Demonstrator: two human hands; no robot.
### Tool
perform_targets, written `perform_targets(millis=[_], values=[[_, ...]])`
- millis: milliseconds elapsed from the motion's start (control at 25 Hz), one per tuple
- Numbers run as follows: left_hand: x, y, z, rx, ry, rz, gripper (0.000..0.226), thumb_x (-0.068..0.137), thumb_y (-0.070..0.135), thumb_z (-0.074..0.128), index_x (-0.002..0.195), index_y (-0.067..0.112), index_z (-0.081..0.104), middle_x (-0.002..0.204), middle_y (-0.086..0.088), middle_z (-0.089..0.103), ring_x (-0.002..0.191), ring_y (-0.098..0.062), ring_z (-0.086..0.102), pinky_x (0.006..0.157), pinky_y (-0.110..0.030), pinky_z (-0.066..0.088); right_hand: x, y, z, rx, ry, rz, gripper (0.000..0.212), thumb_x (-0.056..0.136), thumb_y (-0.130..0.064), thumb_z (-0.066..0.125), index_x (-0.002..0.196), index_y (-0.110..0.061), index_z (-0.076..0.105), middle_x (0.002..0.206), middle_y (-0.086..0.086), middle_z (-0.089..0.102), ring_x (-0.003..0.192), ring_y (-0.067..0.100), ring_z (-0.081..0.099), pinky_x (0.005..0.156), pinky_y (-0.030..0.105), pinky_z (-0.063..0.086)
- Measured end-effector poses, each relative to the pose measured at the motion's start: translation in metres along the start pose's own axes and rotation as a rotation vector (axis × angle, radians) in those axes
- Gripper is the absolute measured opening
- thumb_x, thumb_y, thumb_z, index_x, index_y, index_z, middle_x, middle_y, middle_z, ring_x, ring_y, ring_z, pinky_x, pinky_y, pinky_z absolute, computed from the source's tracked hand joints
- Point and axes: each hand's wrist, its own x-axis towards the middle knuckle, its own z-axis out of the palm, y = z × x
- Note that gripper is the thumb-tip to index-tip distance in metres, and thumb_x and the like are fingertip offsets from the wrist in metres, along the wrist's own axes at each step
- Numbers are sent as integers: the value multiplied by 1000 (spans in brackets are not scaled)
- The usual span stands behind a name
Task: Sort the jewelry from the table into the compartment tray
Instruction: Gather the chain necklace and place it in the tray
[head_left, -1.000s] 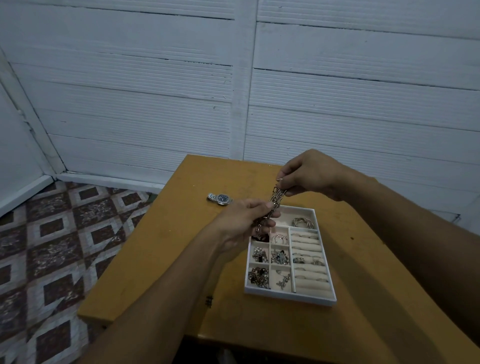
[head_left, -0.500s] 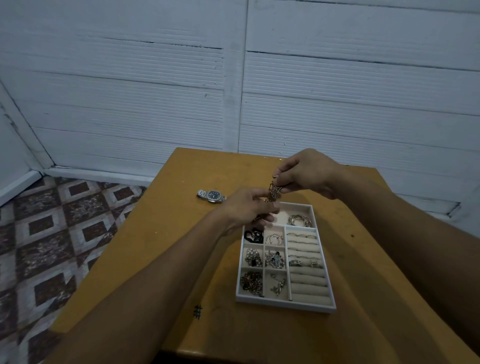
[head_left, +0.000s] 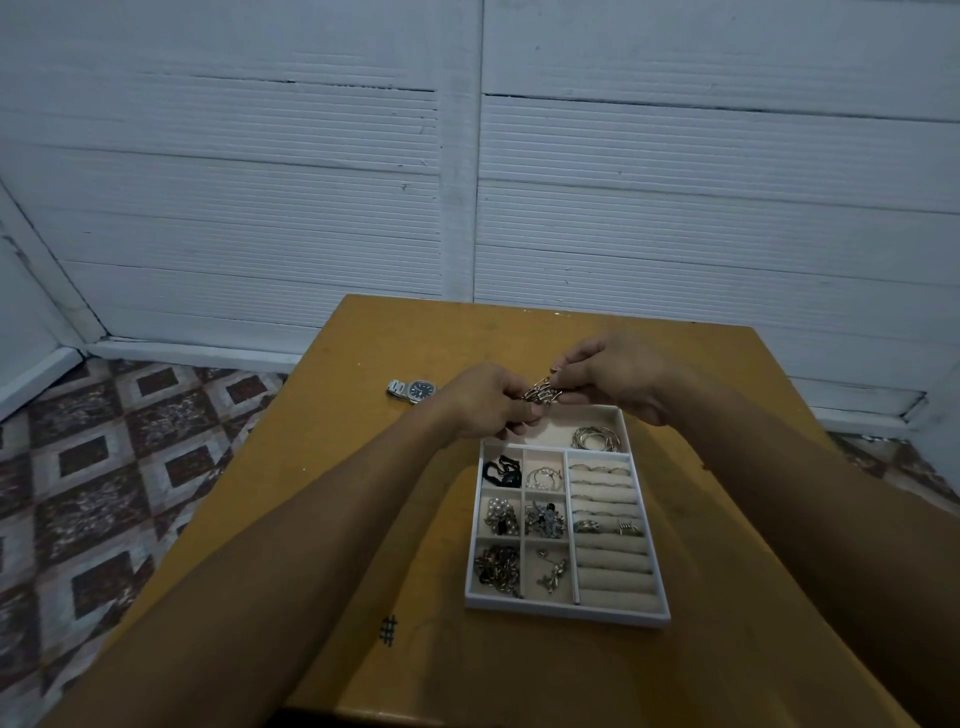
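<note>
A silver chain bracelet (head_left: 541, 393) is held bunched between both hands above the far end of the white compartment tray (head_left: 566, 611). My left hand (head_left: 485, 402) pinches its near end and my right hand (head_left: 615, 376) pinches its far end. The tray's small left compartments hold black, pearl and silver pieces; its right side has ring rolls with a few rings; silver bangles (head_left: 596, 438) lie in the far compartment. A silver wristwatch (head_left: 413, 389) with a dark dial lies on the table left of my hands.
The yellow-brown wooden table (head_left: 363, 467) ends at a white panelled wall. A patterned tiled floor (head_left: 104, 467) lies to the left. A small black hash mark (head_left: 388, 630) is drawn on the table near the tray's front left corner.
Both hands have drawn closer together, folding the bracelet from a hanging length into a short bunch. The view has tilted down, so the tray shows more fully.
</note>
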Motion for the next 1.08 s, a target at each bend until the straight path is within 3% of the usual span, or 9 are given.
perform_targets(millis=[160, 280, 360, 520, 680, 880, 1080], values=[[9, 4, -2, 589, 29, 69, 21, 92, 20, 62, 109, 10, 69, 90, -6, 68, 78, -15, 58, 68, -26, 43, 2, 19, 7, 6, 38, 41, 9, 81, 11, 66, 89, 9, 65, 88, 24, 67, 71, 26, 68, 62, 26, 60], [14, 1, 4, 800, 47, 103, 27, 92, 22, 62, 115, 11, 67, 104, -10, 69, 94, -22, 60, 81, -31, 47, 3, 28, 12, -87, 73, 22, 5, 81, 8, 67, 86, 7, 66, 81, 23, 67, 62, 23, 66, 45, 21, 53], [17, -3, 9, 853, 52, 95, 28, 92, 22, 61, 117, 11, 66, 107, -11, 68, 96, -23, 61, 84, -34, 49, 5, 31, 14, -295, 103, -32, 2, 82, 1, 70, 84, 0, 70, 73, 16, 69, 55, 17, 64, 40, 18, 45], [19, -6, 9, 980, 60, 177, 26, 94, 22, 56, 117, 13, 66, 108, -9, 66, 99, -24, 60, 81, -36, 49, 7, 36, 16, -687, 153, -179, 5, 81, -5, 71, 81, -9, 74, 68, 6, 71, 50, 11, 60, 43, 16, 43], [16, -8, 2, 1037, 44, 222, 26, 95, 22, 56, 116, 14, 66, 106, -6, 66, 99, -21, 58, 85, -37, 49, 6, 42, 17, -810, 166, -260, 6, 81, -7, 70, 80, -12, 72, 70, 4, 70, 59, 15, 66, 60, 28, 56], [12, -12, 0, 1044, 81, 298, 28, 95, 25, 54, 119, 15, 65, 109, -3, 67, 103, -20, 56, 89, -37, 47, 8, 47, 11, -958, 219, -261, 9, 83, -26, 72, 90, -21, 72, 86, 1, 72, 75, 17, 67, 73, 33, 56], [12, -15, 9, 1039, 149, 343, 38, 89, 47, 59, 113, 19, 67, 107, -2, 64, 104, -21, 52, 88, -39, 45, 7, 47, 5, -1055, 186, -353, 11, 82, -27, 70, 92, -27, 73, 93, -3, 72, 85, 20, 64, 77, 32, 52]])
